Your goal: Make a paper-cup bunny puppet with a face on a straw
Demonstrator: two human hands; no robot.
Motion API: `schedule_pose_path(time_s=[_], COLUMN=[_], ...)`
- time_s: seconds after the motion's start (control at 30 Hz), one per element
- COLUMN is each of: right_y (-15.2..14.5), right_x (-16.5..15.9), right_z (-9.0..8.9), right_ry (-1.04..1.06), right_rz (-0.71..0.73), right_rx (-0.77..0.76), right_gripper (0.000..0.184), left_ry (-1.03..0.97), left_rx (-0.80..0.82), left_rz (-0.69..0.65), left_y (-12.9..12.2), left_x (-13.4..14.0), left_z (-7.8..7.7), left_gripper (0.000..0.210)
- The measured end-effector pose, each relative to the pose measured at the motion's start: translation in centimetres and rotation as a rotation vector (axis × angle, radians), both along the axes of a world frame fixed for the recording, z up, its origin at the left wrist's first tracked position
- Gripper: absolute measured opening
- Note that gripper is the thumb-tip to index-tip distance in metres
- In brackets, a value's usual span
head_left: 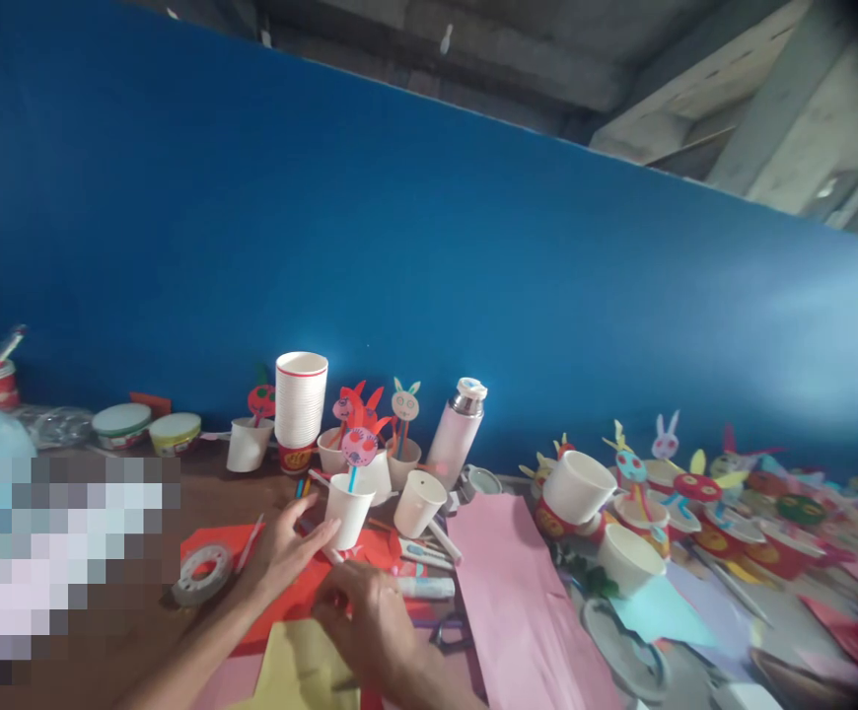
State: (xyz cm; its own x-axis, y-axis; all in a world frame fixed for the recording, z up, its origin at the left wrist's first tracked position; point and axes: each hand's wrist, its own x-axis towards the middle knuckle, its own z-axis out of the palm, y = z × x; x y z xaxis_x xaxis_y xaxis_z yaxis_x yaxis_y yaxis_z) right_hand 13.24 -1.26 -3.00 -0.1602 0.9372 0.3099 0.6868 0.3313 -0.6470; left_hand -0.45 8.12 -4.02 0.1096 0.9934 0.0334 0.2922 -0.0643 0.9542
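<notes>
A white paper cup [348, 515] stands in front of me, a pink paper face [360, 446] with red ears on a blue stick rising from it. My left hand [292, 547] is at the cup's left side, fingers apart, one fingertip at or very near its wall. My right hand [374, 616] is lower, in front of the cup, its fingers curled inward; what they hold, if anything, is hidden. Just beyond its knuckles lies a capped white tube [427, 589]. Red paper [244, 537] and yellow paper [300, 666] lie under and around the hands.
A tape roll [203, 575] lies left. Behind stand stacked paper cups [301, 399], a thermos [460, 429] and another white cup [420, 503]. Pink paper [514, 592] and scissors [450, 631] lie right. Several paper-animal cups crowd the far right, before a blue partition [429, 247].
</notes>
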Motion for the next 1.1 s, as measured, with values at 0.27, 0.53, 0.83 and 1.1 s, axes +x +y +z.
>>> schedule_pose_path(time_s=[0.27,0.53,0.83,1.1], right_y=[1.2,2.1,2.1,1.4], right_x=[2.1,2.0,2.0,1.1], right_z=[1.5,0.5,1.3,2.3], right_ry=[0.291,0.309,0.400,0.456], right_rz=[-0.165,-0.204,-0.150,-0.115], right_rx=[0.137,0.129,0.096,0.109], right_gripper=[0.012,0.010,0.012,0.012], left_ry=[-0.039,-0.266,-0.177,-0.253], left_rx=[0.003,-0.031,-0.044,-0.109], left_rz=[-0.154,-0.256,-0.101,-0.086], left_y=[-0.1,-0.4,-0.8,-0.9], left_x=[0.3,0.9,0.9,1.2], left_z=[0.7,1.2,1.6,1.4], left_gripper=[0.059,0.056,0.044,0.040])
